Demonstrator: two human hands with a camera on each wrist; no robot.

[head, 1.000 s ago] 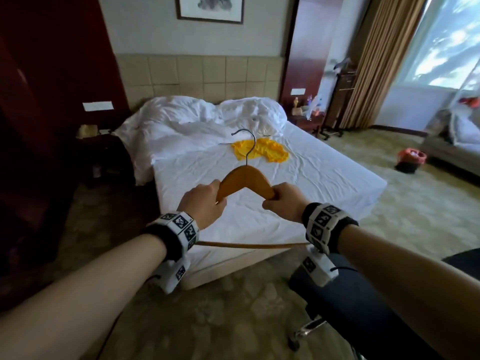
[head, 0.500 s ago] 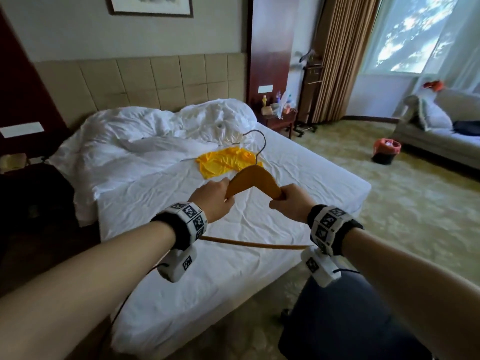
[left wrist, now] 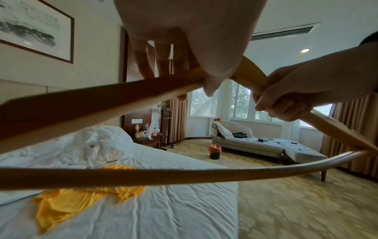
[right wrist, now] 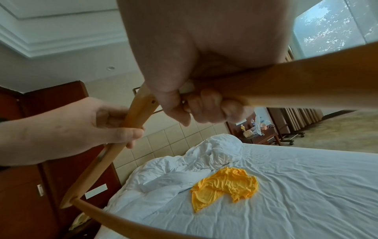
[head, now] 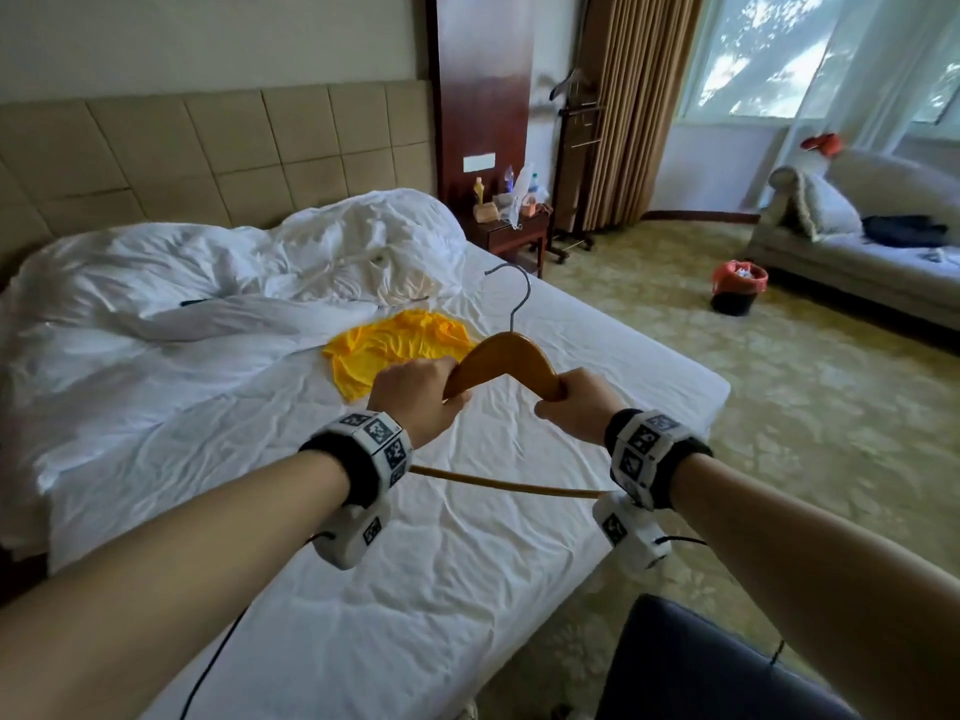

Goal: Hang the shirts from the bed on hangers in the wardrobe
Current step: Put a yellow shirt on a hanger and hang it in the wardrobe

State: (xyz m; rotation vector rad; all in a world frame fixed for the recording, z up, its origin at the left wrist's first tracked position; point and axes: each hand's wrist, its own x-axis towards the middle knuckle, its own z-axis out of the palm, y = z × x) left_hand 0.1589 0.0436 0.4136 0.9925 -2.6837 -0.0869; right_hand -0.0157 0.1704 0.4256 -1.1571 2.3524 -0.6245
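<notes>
While I hold the wooden hanger (head: pixel 503 359) up over the near half of the bed (head: pixel 415 589), its long axis runs left to right across my view, the thin lower bar nearest me and the metal hook (head: pixel 511 293) rising from the crown and curling over toward the left, on the far side. My left hand (head: pixel 418 400) is wrapped around the left shoulder of the hanger, fingers curled over the top and thumb under it; the left wrist view shows those fingers (left wrist: pixel 161 64) closed round the wood. My right hand (head: pixel 574 407) grips the right shoulder the same way, knuckles bunched tight in the right wrist view (right wrist: pixel 206 108). Both forearms reach forward from the near edge, wrists level with one another, each carrying a tagged wristband (head: pixel 371 449).

Beyond the hanger, a yellow shirt (head: pixel 389 350) lies crumpled on the white sheet at mid-bed, apart from both hands. Farther back the white duvet (head: pixel 218 283) is heaped against the padded headboard (head: pixel 208 153). To the far right stand a nightstand (head: pixel 511 233), a small bin (head: pixel 737 285) on the carpet and a sofa (head: pixel 857 252) under the window.
</notes>
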